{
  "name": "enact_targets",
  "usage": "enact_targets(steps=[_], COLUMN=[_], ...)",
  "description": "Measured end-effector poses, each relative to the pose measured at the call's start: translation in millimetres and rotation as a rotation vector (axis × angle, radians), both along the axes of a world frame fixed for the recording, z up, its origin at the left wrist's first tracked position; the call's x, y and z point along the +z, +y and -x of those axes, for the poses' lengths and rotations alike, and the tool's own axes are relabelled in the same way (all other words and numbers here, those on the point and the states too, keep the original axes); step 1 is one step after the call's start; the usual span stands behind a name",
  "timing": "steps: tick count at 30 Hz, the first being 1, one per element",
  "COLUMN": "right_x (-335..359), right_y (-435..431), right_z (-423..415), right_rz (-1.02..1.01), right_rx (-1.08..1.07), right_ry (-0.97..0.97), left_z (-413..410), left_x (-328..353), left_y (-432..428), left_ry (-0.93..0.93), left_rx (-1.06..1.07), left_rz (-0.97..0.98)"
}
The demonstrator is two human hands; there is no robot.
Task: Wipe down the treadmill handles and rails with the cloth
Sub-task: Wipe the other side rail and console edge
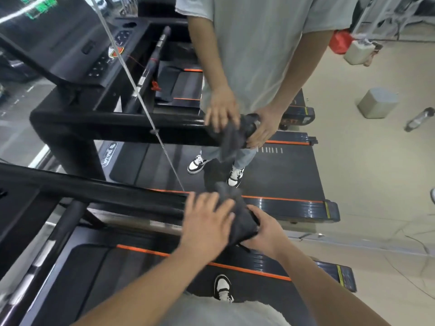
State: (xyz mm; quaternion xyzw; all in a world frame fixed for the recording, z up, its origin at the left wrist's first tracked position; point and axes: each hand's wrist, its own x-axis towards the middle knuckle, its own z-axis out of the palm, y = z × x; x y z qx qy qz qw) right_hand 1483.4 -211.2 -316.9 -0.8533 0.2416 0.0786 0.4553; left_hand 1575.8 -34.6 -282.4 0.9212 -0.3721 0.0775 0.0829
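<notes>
Head view, looking steeply down. The end of the black treadmill rail (94, 187) is hidden beneath a dark cloth (237, 222) and two hands, so where the rail stops cannot be made out. Blur softens the hands and makes the cloth's folds hard to read.

The left hand (207, 222) lies over the rail's end with its fingers straight and spread, pressing on the cloth. The right hand (266, 231) wraps the bundled cloth from the opposite side of the rail's end and grips it, its fingertips hidden underneath. Both forearms enter from the bottom edge.

Below the rail runs the belt (113, 278), bordered by an orange stripe (141, 250), with one black-and-white shoe (222, 288) standing on it. Past the rail's end, beige floor (376, 208) lies open.

Beyond the rail, a second person (259, 55), cut off at the chest, has both hands on a similar cloth at the end of a farther rail (117, 118).
</notes>
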Motion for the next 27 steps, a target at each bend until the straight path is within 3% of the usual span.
enact_targets(steps=[4, 6, 11, 15, 17, 23, 27], right_x=[1, -3, 24, 49, 66, 77, 86], right_y=[5, 3, 3, 2, 6, 27, 73], right_z=[4, 5, 1, -24, -40, -92, -126], right_rz=[0.034, -0.008, -0.090, -0.194, -0.171, 0.080, 0.111], right_rx=[0.045, 0.032, 0.021, 0.021, 0.076, 0.143, 0.225], right_ry=[-0.004, -0.002, 0.072, 0.154, 0.142, 0.185, 0.183], left_z=[0, -34, -107, -104, -77, -43, -97], left_x=[1, 0, 18, 23, 18, 5, -3], left_y=[-6, 25, 114, 75, 42, 48, 133], left_ry=[0.013, -0.011, 0.088, 0.169, 0.134, 0.086, -0.006], left_rx=[-0.292, -0.317, 0.117, 0.400, 0.319, -0.130, -0.092], left_rz=[0.013, -0.014, -0.014, -0.163, -0.201, 0.071, 0.132])
